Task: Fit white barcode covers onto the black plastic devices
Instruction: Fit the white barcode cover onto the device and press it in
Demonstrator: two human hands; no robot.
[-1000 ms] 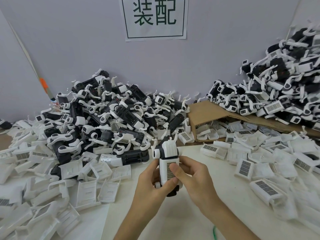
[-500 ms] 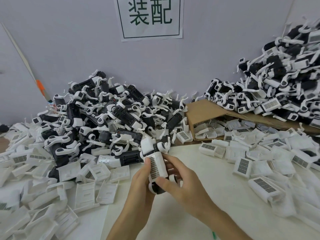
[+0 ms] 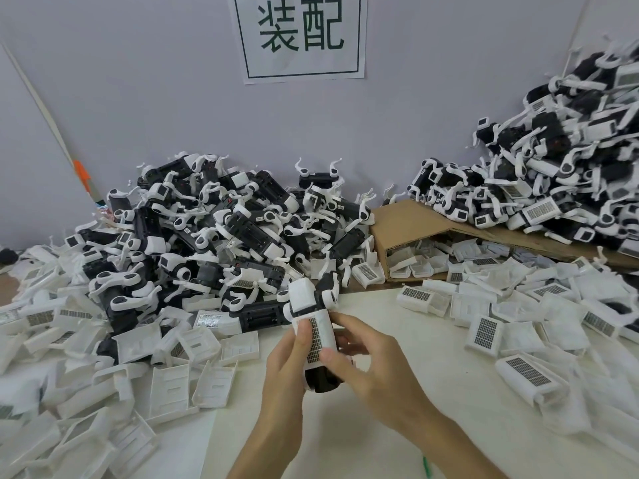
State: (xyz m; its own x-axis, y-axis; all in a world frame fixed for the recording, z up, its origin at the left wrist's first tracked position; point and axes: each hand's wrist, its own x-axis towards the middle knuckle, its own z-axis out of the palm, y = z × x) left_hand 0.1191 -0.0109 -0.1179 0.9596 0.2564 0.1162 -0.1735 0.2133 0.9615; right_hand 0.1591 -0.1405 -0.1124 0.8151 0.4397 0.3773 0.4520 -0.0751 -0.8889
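Pale lilac wall (image 3: 138,98) at the back, paper sign (image 3: 301,36) with two printed characters taped to it. A white table (image 3: 442,375) carries everything.

Left edge: loose white covers (image 3: 173,385) scattered flat, many inner side up. A thin stick (image 3: 81,171) with an orange band leans on the wall above them. Back-left to centre: big heap of black devices (image 3: 214,243) with white clips, tangled.

Front-middle: both hands on one black device (image 3: 321,378), lifted off the table, roughly upright, top leaning slightly left. A white barcode cover (image 3: 325,330) sits on its facing side, barcode strip toward the camera.
- left hand (image 3: 287,382) grasps the device from the left, thumb lying on the barcode
- right hand (image 3: 373,371) grasps it from the right, thumb pressed on the cover's lower end, fingers curled round the back (whether the cover is fully seated, can't tell)

Right of centre at the back: a cardboard sheet (image 3: 408,219), tented, with more covers tucked under it. Right side: more barcode covers (image 3: 484,333) spread to the right edge. Back-right corner: second heap of devices (image 3: 553,188), piled on the cardboard and against the wall.
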